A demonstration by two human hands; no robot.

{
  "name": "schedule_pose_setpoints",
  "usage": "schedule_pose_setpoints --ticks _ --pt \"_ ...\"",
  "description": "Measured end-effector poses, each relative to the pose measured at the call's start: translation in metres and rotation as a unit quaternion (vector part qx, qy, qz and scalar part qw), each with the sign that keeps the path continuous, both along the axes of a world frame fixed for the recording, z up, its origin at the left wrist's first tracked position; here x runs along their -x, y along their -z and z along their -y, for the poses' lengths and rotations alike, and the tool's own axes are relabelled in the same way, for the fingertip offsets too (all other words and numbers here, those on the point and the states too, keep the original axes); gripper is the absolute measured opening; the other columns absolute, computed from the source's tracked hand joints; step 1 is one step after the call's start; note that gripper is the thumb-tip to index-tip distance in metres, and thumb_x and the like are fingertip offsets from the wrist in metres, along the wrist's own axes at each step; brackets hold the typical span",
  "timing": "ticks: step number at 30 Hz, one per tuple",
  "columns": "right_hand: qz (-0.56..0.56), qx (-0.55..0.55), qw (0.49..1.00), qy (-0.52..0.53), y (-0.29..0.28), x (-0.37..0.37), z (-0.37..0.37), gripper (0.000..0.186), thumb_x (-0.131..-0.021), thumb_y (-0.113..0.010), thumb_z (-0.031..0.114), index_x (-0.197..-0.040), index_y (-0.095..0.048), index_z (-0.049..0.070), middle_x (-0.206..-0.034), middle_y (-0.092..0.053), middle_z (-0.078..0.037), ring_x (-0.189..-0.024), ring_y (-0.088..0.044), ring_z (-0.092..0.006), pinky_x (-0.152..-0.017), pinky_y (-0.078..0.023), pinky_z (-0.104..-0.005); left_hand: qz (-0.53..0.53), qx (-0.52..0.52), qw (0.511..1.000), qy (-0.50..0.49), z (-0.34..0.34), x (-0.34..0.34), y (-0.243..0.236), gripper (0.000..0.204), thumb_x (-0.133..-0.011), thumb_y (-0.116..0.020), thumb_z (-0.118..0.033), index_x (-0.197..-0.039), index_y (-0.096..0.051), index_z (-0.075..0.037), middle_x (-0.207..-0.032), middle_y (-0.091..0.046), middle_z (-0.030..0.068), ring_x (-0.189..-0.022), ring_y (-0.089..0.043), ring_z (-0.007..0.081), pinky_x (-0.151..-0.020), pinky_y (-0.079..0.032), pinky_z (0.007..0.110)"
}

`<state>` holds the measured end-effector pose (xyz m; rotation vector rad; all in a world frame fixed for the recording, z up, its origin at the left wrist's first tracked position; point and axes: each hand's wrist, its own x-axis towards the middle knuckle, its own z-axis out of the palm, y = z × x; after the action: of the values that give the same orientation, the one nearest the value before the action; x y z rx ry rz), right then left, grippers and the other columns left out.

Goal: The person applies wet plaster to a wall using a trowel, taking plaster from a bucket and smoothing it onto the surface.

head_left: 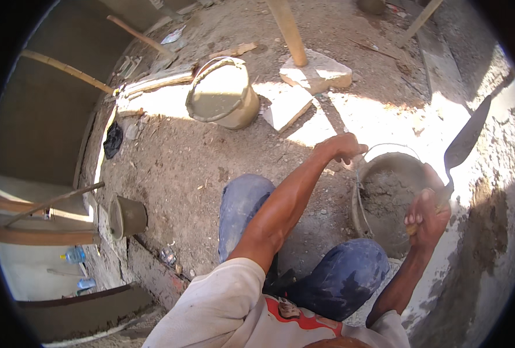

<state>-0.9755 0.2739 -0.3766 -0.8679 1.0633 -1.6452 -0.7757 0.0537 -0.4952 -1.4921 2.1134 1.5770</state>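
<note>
My right hand (427,217) is closed around the handle of a trowel (467,138), its pointed blade angled up beside the rough wall at the right. Below and left of that hand stands a bucket (359,211) holding grey wet mortar (390,188). A thin wire handle arches over the bucket's far side. My left hand (345,148) is just past the bucket's far left rim, close to the wire handle. Its fingers are curled in, and whatever they may grip is hidden.
Another bucket (234,107) with grey liquid stands farther off, near broken slabs (289,107) and a wooden post (288,32). A smaller bucket (131,216) sits at the left. The plastered wall (489,232) rises close on my right. Poles lean at the far left.
</note>
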Motion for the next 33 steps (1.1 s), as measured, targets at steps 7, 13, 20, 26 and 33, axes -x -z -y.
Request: schedule_pose_setpoints --ticks 7,13,20,26,33 --pt "-0.2 -0.013 0.93 -0.308 0.003 -0.114 0.03 0.044 -0.09 -0.082 0.005 -0.132 -0.068 -0.002 -0.088 -0.073 -0.005 -0.084 -0.067 -0.0111 -0.081 -0.052 -0.0267 0.229 0.192 0.951 0.073 0.051 -0.189 -0.042 0.039 -0.098 -0.063 -0.042 -0.107 -0.078 -0.006 -0.097 -0.077 0.0167 -0.093 -0.072 0.0326 -0.084 -0.054 0.048" --pt "-0.172 -0.102 0.856 -0.476 0.015 -0.133 0.055 0.039 -0.09 -0.081 0.006 -0.126 -0.07 -0.003 -0.083 -0.072 -0.004 -0.08 -0.068 -0.0125 -0.076 -0.053 -0.0265 0.076 0.169 0.953 -0.242 -0.082 -0.387 -0.099 0.044 -0.104 -0.061 -0.039 -0.119 -0.067 0.002 -0.109 -0.074 0.0158 -0.094 -0.076 0.0243 -0.084 -0.056 0.04" --pt "-0.238 -0.147 0.846 -0.455 0.029 -0.176 0.075 0.041 -0.088 -0.08 0.005 -0.126 -0.069 -0.004 -0.073 -0.064 -0.003 -0.069 -0.068 -0.0148 -0.068 -0.054 -0.0282 0.217 0.257 0.774 -0.537 -0.301 -0.634 -0.011 0.035 -0.091 -0.073 -0.024 -0.112 -0.071 0.003 -0.1 -0.076 0.0181 -0.093 -0.075 0.0295 -0.083 -0.057 0.041" --pt "-0.302 -0.193 0.816 -0.453 0.041 -0.238 0.086 0.045 -0.084 -0.083 0.009 -0.125 -0.069 -0.004 -0.072 -0.063 -0.002 -0.065 -0.064 -0.0133 -0.064 -0.052 -0.0278 0.335 0.443 0.514 -0.654 -0.388 -0.837 0.009 0.036 -0.089 -0.07 -0.025 -0.114 -0.073 0.002 -0.097 -0.076 0.0227 -0.095 -0.074 0.0397 -0.088 -0.056 0.048" --pt "-0.357 -0.259 0.805 -0.396 0.055 -0.279 0.099 0.04 -0.083 -0.082 0.005 -0.121 -0.071 -0.004 -0.073 -0.064 -0.001 -0.065 -0.064 -0.0123 -0.064 -0.052 -0.0272 0.186 0.158 0.502 -0.83 -0.378 -0.969 0.02 0.038 -0.096 -0.068 -0.028 -0.126 -0.072 -0.005 -0.11 -0.077 0.0148 -0.095 -0.074 0.0257 -0.079 -0.058 0.042"
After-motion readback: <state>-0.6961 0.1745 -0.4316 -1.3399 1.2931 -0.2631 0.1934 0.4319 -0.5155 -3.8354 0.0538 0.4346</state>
